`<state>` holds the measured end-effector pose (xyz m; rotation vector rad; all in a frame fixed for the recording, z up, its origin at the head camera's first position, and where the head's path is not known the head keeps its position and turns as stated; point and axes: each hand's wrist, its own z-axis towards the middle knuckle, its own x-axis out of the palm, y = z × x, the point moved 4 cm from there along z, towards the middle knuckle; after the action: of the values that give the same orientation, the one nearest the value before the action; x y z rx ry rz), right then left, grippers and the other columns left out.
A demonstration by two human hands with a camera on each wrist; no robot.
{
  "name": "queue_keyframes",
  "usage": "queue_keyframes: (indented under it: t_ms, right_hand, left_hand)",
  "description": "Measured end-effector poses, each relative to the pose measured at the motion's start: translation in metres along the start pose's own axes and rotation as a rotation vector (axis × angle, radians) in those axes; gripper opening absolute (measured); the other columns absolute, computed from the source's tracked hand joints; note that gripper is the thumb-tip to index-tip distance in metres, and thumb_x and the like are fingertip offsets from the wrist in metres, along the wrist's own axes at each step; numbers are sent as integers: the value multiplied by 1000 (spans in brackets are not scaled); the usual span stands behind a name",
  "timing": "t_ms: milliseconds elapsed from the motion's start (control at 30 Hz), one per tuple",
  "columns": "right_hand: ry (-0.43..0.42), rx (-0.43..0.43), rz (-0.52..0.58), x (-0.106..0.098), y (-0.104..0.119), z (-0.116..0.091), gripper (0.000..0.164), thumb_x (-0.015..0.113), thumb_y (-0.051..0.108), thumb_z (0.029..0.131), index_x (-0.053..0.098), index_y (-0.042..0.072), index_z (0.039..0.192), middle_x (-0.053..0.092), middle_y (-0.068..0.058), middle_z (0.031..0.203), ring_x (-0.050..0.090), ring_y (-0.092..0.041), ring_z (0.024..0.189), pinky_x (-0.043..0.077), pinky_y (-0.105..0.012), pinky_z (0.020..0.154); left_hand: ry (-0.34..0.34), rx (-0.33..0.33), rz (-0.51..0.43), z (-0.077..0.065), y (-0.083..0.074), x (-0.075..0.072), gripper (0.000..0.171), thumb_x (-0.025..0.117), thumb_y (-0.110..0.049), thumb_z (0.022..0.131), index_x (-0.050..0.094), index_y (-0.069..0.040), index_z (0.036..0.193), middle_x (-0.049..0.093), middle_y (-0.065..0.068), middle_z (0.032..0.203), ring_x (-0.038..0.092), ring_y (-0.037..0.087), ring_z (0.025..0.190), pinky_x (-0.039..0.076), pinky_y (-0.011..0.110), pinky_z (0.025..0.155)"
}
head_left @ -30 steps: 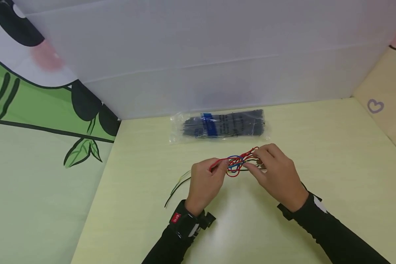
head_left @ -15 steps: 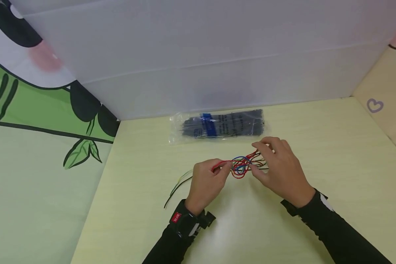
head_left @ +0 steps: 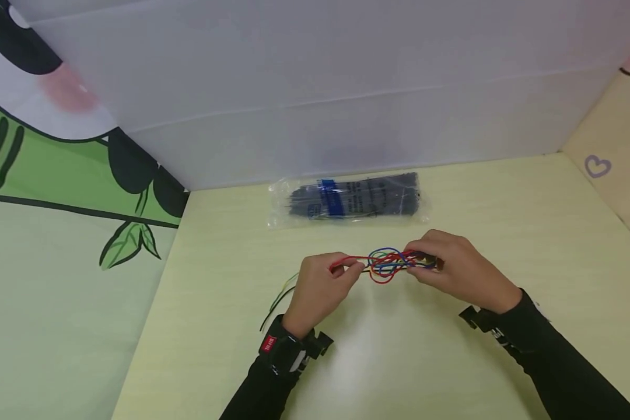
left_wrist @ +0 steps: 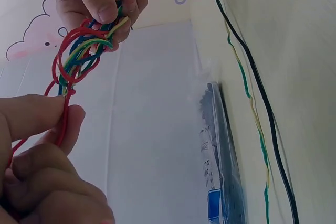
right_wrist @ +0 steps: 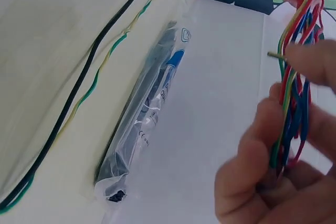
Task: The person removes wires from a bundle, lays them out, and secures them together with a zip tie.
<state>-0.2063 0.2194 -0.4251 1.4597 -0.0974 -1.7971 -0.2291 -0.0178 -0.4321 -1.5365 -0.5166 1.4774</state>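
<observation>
A bundle of looped red, blue and green-yellow wires [head_left: 385,267] is held above the table between both hands. My left hand [head_left: 317,291] pinches a red strand at the bundle's left end between thumb and forefinger, its other fingers curled in the left wrist view. At the right end, my right hand [head_left: 467,274] grips the loops between thumb and fingers. A short bare-looking wire end sticks out beside its thumb in the right wrist view. Lower down run a black wire [left_wrist: 257,80] and a green-yellow wire [left_wrist: 250,93]; their ends emerge left of my left hand.
Behind the hands, a clear plastic bag of dark cable ties [head_left: 378,195] with a blue band lies near the back of the pale table [head_left: 231,233]. A white panel [head_left: 346,116] rises along the back edge, with printed panels on both sides.
My right hand has shifted right, loosened its fingers, then closed round the bundle's right end. The bundle moved slightly right, while my left hand stayed nearly in place with its pinch.
</observation>
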Motion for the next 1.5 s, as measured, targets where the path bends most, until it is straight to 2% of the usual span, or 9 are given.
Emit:
queue_keyframes:
  t_ms: [133, 200, 433, 600, 800, 1000, 1200, 1300, 1500]
  right_hand:
    - [-88, -13, -84, -3, 3, 1, 24, 78, 14, 82, 72, 15, 105, 60, 9, 89, 47, -1, 72, 41, -16, 60]
    - [-133, -19, -108, -6, 4, 0, 23, 77, 12, 81, 73, 11, 104, 61, 6, 89, 49, -2, 72, 40, -14, 60]
    - [-300, 36, -108, -28, -5, -10, 25, 81, 3, 76, 74, 8, 99, 61, 6, 85, 48, 2, 69, 40, -9, 61]
    - [-255, 80, -70, -28, -12, -14, 25, 79, 6, 80, 74, 10, 104, 61, 9, 88, 50, 5, 71, 42, -8, 63]
    - [-228, 125, -73, -22, -11, -11, 23, 79, 8, 81, 73, 11, 103, 61, 8, 88, 51, 1, 72, 42, -9, 63]
    - [-147, 216, -108, -22, -16, -11, 19, 76, 13, 85, 74, 11, 103, 63, 3, 89, 53, -7, 74, 45, -19, 61]
    - [-119, 387, -204, -40, -75, -29, 18, 68, 16, 91, 72, 3, 102, 68, -11, 86, 51, -18, 71, 37, -26, 58]
    - [-84, 479, -219, -42, -108, -43, 17, 66, 17, 92, 71, 1, 97, 67, -11, 81, 49, -19, 68, 34, -27, 56]
    - [13, 644, -228, -40, -140, -60, 24, 64, 22, 91, 68, -1, 94, 64, -12, 78, 49, -22, 64, 33, -30, 51]
  left_hand:
    - [-11, -27, 28, 1, 1, -3, 14, 70, -32, 89, 75, -19, 84, 35, -7, 52, 34, 7, 48, 21, 22, 47]
    - [-21, -46, 1, 1, 3, -5, 15, 69, -33, 90, 75, -19, 86, 34, -7, 53, 33, 7, 47, 21, 22, 47]
    - [-168, -143, -105, 1, 15, -21, 12, 71, -32, 90, 76, -21, 88, 34, -4, 55, 32, 11, 50, 20, 23, 48]
    - [-125, -130, -120, 3, 13, -19, 13, 69, -34, 91, 76, -23, 92, 37, -4, 56, 35, 11, 52, 22, 24, 49]
    - [-125, -85, -179, 4, 5, -12, 14, 70, -33, 91, 76, -21, 92, 38, -3, 58, 35, 10, 54, 24, 22, 51]
    - [-99, -65, -210, 4, 2, -6, 15, 69, -33, 92, 76, -20, 93, 45, -2, 61, 41, 12, 58, 28, 23, 51]
    - [-93, -29, -114, 3, 7, -6, 10, 68, -28, 92, 75, -21, 91, 47, -4, 61, 43, 13, 56, 29, 23, 49]
    - [-73, -18, -61, 2, 11, -5, 9, 67, -28, 93, 74, -22, 89, 47, -4, 60, 43, 13, 56, 28, 23, 48]
    - [-46, 2, -2, 2, 13, -2, 11, 66, -29, 93, 72, -21, 89, 42, -5, 60, 40, 12, 54, 27, 23, 49]
